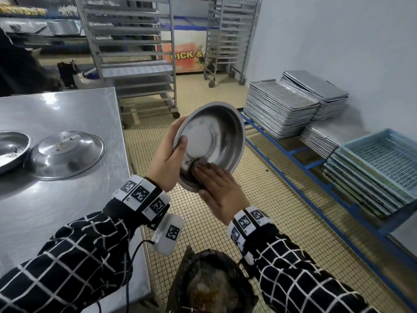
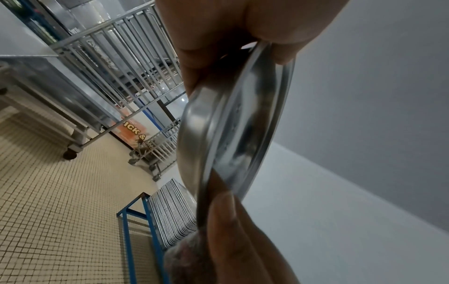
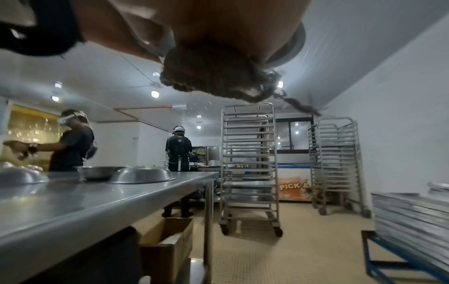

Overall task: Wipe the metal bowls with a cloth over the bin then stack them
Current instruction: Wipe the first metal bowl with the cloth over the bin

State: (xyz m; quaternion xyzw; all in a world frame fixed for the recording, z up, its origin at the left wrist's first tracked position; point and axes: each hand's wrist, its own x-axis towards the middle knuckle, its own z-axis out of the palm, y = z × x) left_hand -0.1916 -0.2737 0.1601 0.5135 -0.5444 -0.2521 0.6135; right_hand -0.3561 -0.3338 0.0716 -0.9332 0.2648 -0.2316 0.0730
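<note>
- A metal bowl is being held tilted in the air, off the right edge of the bench and above a dark bin standing on the tiled floor.
- The left hand is gripping the bowl's near rim — thumb curled over the inside, fingers hidden behind the outer wall.
- The right hand is lying flat, fingers pressed together, against the lower inside of the bowl; a dark cloth is showing under the palm in the right wrist view, a frayed end hanging loose.
- On the bench, near its left edge, an upturned bowl is sitting dome-up with crumbs on it, just beside an upright bowl at the frame's edge.
- Wheeled tray racks are standing beyond the bench's far edge — stacked baking trays and pale blue crates are resting on a blue frame along the right wall.
- Two other people are working in the background of the right wrist view.
</note>
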